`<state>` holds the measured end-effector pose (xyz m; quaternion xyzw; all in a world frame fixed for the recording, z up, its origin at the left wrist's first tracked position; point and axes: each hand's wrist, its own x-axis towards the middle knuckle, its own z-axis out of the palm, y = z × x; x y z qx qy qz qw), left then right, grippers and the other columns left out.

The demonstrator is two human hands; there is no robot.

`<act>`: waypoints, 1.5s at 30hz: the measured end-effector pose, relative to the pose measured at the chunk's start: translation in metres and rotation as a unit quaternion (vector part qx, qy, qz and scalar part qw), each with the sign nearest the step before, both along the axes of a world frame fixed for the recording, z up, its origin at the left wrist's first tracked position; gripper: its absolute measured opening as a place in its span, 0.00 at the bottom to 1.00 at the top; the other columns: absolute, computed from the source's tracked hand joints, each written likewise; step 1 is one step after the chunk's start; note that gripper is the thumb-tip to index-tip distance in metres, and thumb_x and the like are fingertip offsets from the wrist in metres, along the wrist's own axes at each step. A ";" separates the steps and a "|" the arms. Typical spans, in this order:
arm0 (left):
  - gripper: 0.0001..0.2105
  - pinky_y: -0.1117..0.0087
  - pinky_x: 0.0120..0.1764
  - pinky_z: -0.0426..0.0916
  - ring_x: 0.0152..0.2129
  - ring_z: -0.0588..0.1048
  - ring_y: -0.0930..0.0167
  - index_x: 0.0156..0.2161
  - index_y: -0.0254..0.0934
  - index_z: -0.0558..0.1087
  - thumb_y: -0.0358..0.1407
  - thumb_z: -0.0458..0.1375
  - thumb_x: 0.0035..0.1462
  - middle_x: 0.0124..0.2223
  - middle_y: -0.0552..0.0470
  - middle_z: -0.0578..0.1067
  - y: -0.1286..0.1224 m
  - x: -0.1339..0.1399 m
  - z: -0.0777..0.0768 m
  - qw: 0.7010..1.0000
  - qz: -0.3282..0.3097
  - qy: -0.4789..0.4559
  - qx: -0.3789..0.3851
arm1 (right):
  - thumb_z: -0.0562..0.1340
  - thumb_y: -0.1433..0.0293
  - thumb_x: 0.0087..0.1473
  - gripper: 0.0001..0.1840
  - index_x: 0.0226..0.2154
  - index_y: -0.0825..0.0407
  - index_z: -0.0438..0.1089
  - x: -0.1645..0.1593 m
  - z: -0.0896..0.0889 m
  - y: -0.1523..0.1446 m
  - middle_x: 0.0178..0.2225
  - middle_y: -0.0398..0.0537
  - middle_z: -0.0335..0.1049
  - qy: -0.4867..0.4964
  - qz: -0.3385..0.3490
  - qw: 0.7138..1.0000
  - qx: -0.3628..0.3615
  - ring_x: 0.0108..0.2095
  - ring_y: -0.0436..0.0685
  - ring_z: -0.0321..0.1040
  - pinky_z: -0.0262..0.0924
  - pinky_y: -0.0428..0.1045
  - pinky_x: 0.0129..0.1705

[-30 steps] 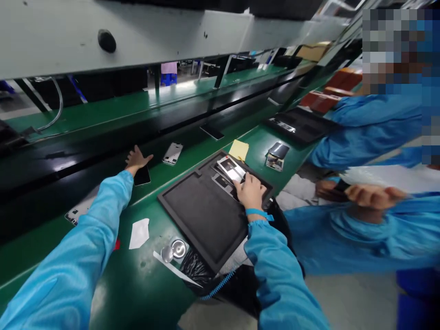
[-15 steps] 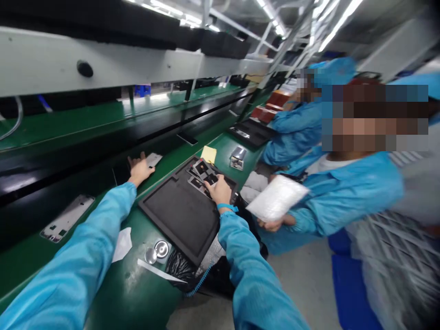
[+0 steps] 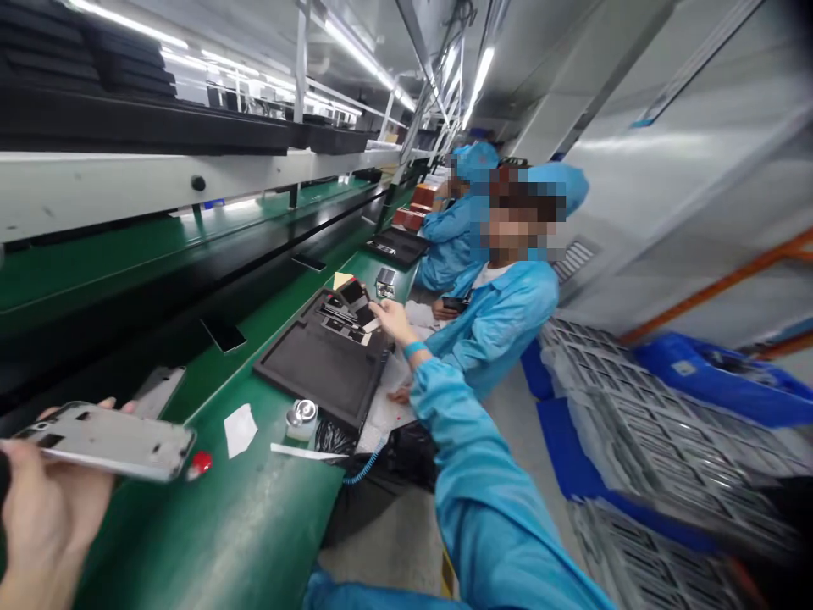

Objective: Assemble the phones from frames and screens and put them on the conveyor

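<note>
At the lower left my left hand [image 3: 51, 508] grips a grey metal phone frame [image 3: 107, 440] with small cut-outs, thumb on the near side and fingertips behind it. A second pale phone frame [image 3: 158, 391] shows just beyond; whether those fingertips touch it I cannot tell. My right hand [image 3: 392, 320], with a blue wrist strap, pinches the edge of a dark phone part [image 3: 356, 303] tilted above the black tray [image 3: 318, 373]. Several more phone parts [image 3: 343, 329] lie in the tray's far corner, close below the hand.
On the green bench lie a white paper scrap [image 3: 240, 429], a round silver container [image 3: 303, 413], a white strip [image 3: 305, 453] and a red round object [image 3: 201, 463]. Black phones [image 3: 222, 335] rest on the conveyor side. A co-worker [image 3: 508, 313] sits close at right; crates [image 3: 666, 432] stand behind.
My left hand has drawn back from the far side toward me, now with a phone frame in it. My right hand has raised a phone part. The view has turned right.
</note>
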<state>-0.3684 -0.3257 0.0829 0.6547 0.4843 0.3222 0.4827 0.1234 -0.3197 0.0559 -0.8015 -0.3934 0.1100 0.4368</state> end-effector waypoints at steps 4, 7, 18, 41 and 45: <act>0.40 0.41 0.45 0.81 0.45 0.84 0.46 0.72 0.44 0.70 0.66 0.50 0.66 0.56 0.38 0.84 -0.043 -0.003 0.004 0.987 0.047 -0.119 -0.100 | 0.57 0.38 0.68 0.35 0.26 0.49 0.65 -0.073 0.005 -0.101 0.26 0.41 0.64 0.037 0.009 0.993 0.108 0.29 0.54 0.64 0.64 0.49 0.31; 0.41 0.49 0.39 0.82 0.38 0.85 0.53 0.70 0.44 0.72 0.69 0.44 0.68 0.56 0.39 0.84 -0.075 -0.007 -0.004 0.932 0.055 -0.290 -0.212 | 0.61 0.33 0.61 0.36 0.25 0.47 0.61 -0.162 -0.015 -0.167 0.24 0.38 0.58 0.089 0.040 0.978 0.184 0.27 0.53 0.57 0.57 0.48 0.28; 0.51 0.60 0.41 0.77 0.34 0.85 0.57 0.79 0.32 0.55 0.70 0.49 0.67 0.37 0.39 0.86 -0.122 -0.006 -0.028 0.870 -0.221 -0.394 -0.196 | 0.60 0.45 0.71 0.25 0.50 0.46 0.79 -0.322 -0.019 -0.172 0.50 0.50 0.82 0.151 0.248 0.925 0.245 0.51 0.62 0.79 0.73 0.58 0.55; 0.40 0.46 0.74 0.61 0.76 0.59 0.47 0.75 0.34 0.64 0.63 0.44 0.74 0.81 0.32 0.52 -0.099 -0.030 -0.031 0.948 -0.211 -0.076 0.228 | 0.66 0.55 0.70 0.16 0.34 0.46 0.69 -0.326 0.028 -0.121 0.44 0.48 0.71 -0.015 0.306 0.865 0.398 0.49 0.61 0.74 0.70 0.61 0.56; 0.43 0.46 0.65 0.73 0.65 0.75 0.47 0.77 0.35 0.62 0.65 0.42 0.73 0.74 0.32 0.67 -0.077 -0.053 -0.025 0.965 -0.059 -0.124 0.222 | 0.61 0.47 0.70 0.22 0.33 0.46 0.66 -0.298 -0.016 -0.115 0.42 0.49 0.71 -0.003 0.303 0.917 0.259 0.45 0.61 0.73 0.71 0.57 0.47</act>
